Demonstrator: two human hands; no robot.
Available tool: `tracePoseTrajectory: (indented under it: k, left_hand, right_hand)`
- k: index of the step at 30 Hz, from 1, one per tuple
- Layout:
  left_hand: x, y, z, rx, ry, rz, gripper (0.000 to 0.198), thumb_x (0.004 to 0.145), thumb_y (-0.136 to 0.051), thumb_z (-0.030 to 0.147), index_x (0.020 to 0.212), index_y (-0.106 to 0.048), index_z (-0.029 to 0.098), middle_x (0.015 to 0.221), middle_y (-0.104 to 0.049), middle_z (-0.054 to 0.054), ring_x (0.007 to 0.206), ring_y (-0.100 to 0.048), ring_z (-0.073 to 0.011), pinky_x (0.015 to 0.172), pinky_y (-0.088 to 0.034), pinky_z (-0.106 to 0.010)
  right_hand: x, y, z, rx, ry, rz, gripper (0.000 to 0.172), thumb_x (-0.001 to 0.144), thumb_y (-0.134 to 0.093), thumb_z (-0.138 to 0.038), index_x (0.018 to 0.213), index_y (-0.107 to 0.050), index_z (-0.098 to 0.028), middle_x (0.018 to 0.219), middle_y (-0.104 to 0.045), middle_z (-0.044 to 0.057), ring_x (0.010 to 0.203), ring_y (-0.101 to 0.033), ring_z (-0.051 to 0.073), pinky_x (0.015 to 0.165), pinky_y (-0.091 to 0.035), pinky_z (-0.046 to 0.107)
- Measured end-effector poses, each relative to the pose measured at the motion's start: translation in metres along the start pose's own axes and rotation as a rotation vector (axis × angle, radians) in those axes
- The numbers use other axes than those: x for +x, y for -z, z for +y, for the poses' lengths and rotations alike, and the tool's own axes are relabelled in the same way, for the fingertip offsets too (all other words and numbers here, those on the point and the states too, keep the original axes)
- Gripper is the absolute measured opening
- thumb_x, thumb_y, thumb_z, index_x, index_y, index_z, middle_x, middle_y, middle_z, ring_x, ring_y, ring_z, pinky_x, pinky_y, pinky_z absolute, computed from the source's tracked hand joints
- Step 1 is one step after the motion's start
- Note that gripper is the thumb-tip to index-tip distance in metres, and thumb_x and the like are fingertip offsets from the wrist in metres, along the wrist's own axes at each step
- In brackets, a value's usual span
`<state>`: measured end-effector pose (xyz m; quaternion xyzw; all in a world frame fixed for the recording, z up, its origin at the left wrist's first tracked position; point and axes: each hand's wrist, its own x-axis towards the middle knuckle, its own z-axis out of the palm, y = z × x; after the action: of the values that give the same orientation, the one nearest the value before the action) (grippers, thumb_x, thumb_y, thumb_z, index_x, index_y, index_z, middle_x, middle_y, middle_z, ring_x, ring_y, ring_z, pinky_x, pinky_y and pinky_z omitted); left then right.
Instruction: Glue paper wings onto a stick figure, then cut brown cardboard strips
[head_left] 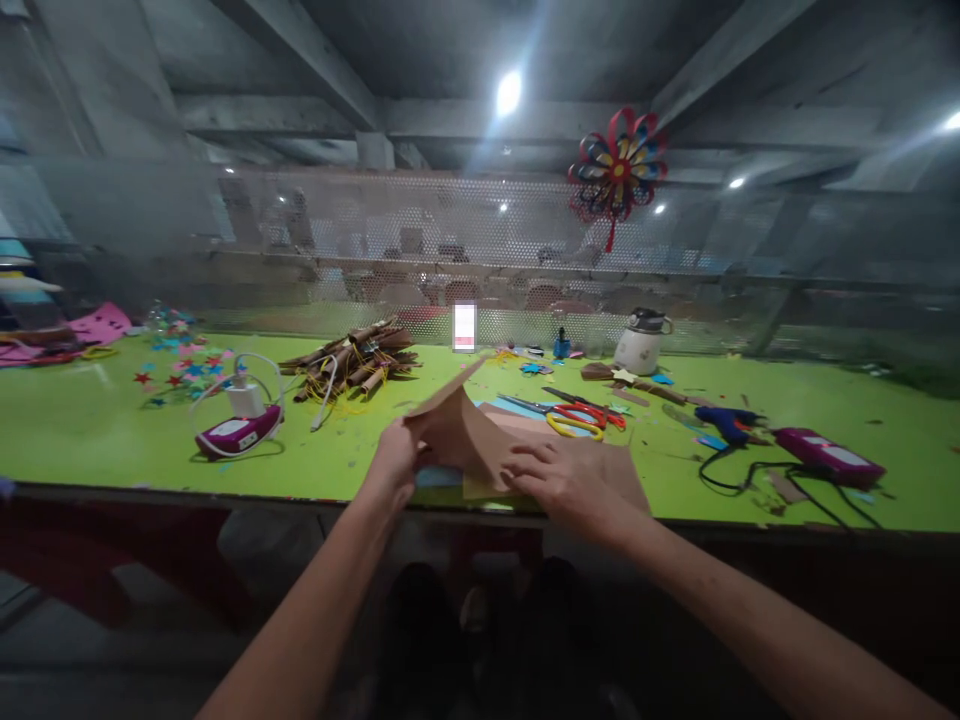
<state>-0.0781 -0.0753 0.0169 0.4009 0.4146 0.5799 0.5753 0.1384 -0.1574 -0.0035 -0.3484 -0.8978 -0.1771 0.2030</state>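
A sheet of brown kraft paper [482, 450] lies at the front edge of the green table, its left part lifted and bent upward. My left hand [395, 458] grips the raised left edge with fingers closed. On the right part of the sheet my right hand [553, 478] rests with its fingers spread, pressing the paper down. Light blue paper [439, 477] shows beneath the brown sheet. Just behind my right hand lie yellow-handled scissors [576, 424] and red-handled scissors [600, 411], overlapping each other.
A bundle of brown paper rolls [360, 358] lies at the back left, near a purple power strip [238, 432] and scattered paper stars [193, 370]. To the right are a blue glue gun [726, 424], a second purple power strip [829, 457] with cables, and a white jug [639, 343].
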Motion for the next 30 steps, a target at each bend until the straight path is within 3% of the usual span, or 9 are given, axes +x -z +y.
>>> tracePoseTrajectory:
  k: [5, 8, 13, 15, 18, 21, 23, 27, 30]
  left_hand:
    - [0.010, 0.028, 0.006, 0.099, 0.087, 0.037, 0.013, 0.068, -0.067, 0.017, 0.069, -0.058, 0.008, 0.056, -0.058, -0.003, 0.044, -0.054, -0.0111, 0.038, -0.047, -0.020]
    - [0.013, 0.027, 0.000, 0.112, 0.081, 0.014, 0.013, 0.067, -0.070, 0.012, 0.066, -0.059, 0.006, 0.059, -0.057, -0.004, 0.046, -0.056, -0.0112, 0.037, -0.048, -0.019]
    - [0.015, 0.024, -0.006, -0.119, 0.003, -0.034, 0.018, 0.068, -0.071, 0.013, 0.060, -0.056, 0.007, 0.053, -0.048, 0.003, 0.045, -0.050, -0.0074, 0.048, -0.057, -0.026]
    - [0.013, 0.027, -0.007, -0.168, -0.021, -0.031, 0.016, 0.068, -0.071, 0.014, 0.063, -0.058, 0.006, 0.054, -0.049, 0.003, 0.046, -0.050, -0.0068, 0.048, -0.057, -0.026]
    - [0.008, 0.031, -0.008, -0.200, -0.043, 0.000, 0.016, 0.068, -0.072, 0.016, 0.064, -0.060, 0.006, 0.054, -0.052, 0.003, 0.046, -0.052, -0.0075, 0.050, -0.058, -0.025]
    - [0.005, 0.031, -0.008, -0.213, -0.051, 0.003, 0.019, 0.068, -0.072, 0.019, 0.062, -0.059, 0.007, 0.051, -0.054, 0.002, 0.047, -0.055, -0.0092, 0.052, -0.058, -0.026]
    - [0.004, 0.031, -0.008, -0.221, -0.061, -0.010, 0.018, 0.069, -0.072, 0.019, 0.064, -0.060, 0.007, 0.053, -0.056, 0.001, 0.047, -0.055, -0.0097, 0.053, -0.059, -0.026]
    - [0.003, 0.031, -0.008, -0.226, -0.052, -0.019, 0.015, 0.071, -0.070, 0.017, 0.071, -0.062, 0.005, 0.064, -0.064, -0.004, 0.052, -0.059, -0.0108, 0.053, -0.059, -0.025]
    - [0.003, 0.032, -0.007, -0.241, -0.053, -0.002, 0.012, 0.075, -0.067, 0.016, 0.073, -0.061, 0.005, 0.068, -0.065, -0.004, 0.053, -0.060, -0.0109, 0.052, -0.059, -0.026]
  right_hand:
    - [-0.018, 0.006, 0.010, -0.082, -0.131, 0.143, 0.025, 0.085, -0.047, -0.007, 0.099, -0.065, -0.018, 0.110, -0.066, 0.007, 0.110, -0.050, 0.024, 0.091, -0.043, 0.042]
    - [-0.027, 0.003, 0.012, -0.131, -0.252, 0.310, 0.028, 0.085, -0.047, -0.008, 0.104, -0.062, -0.020, 0.117, -0.062, 0.009, 0.113, -0.047, 0.026, 0.092, -0.041, 0.046]
    - [-0.070, -0.009, 0.026, -0.118, -0.570, 0.581, 0.034, 0.083, -0.049, -0.018, 0.116, -0.053, -0.019, 0.117, -0.056, 0.013, 0.108, -0.049, 0.028, 0.091, -0.041, 0.048]
    - [-0.094, -0.015, 0.042, -0.180, -0.687, 0.587, 0.032, 0.083, -0.045, -0.025, 0.112, -0.056, -0.014, 0.105, -0.061, 0.015, 0.099, -0.053, 0.029, 0.085, -0.043, 0.049]
    - [-0.122, -0.022, 0.066, -0.203, -0.890, 0.383, 0.045, 0.081, -0.048, -0.045, 0.105, -0.059, -0.010, 0.096, -0.064, 0.017, 0.093, -0.056, 0.032, 0.085, -0.043, 0.048]
    - [-0.130, -0.023, 0.073, -0.096, -1.001, 0.177, 0.059, 0.076, -0.052, -0.055, 0.115, -0.056, -0.012, 0.095, -0.067, 0.014, 0.091, -0.058, 0.031, 0.082, -0.044, 0.043]
    - [-0.126, -0.021, 0.072, -0.076, -1.040, 0.114, 0.065, 0.073, -0.054, -0.058, 0.120, -0.054, -0.013, 0.096, -0.068, 0.013, 0.094, -0.057, 0.032, 0.080, -0.045, 0.043]
    - [-0.111, -0.019, 0.070, -0.043, -1.060, 0.099, 0.065, 0.068, -0.061, -0.053, 0.120, -0.055, -0.014, 0.100, -0.066, 0.014, 0.094, -0.058, 0.032, 0.077, -0.045, 0.040]
    - [-0.103, -0.018, 0.073, 0.081, -1.085, 0.160, 0.058, 0.067, -0.061, -0.038, 0.119, -0.056, -0.013, 0.085, -0.067, 0.009, 0.078, -0.061, 0.024, 0.069, -0.046, 0.033]
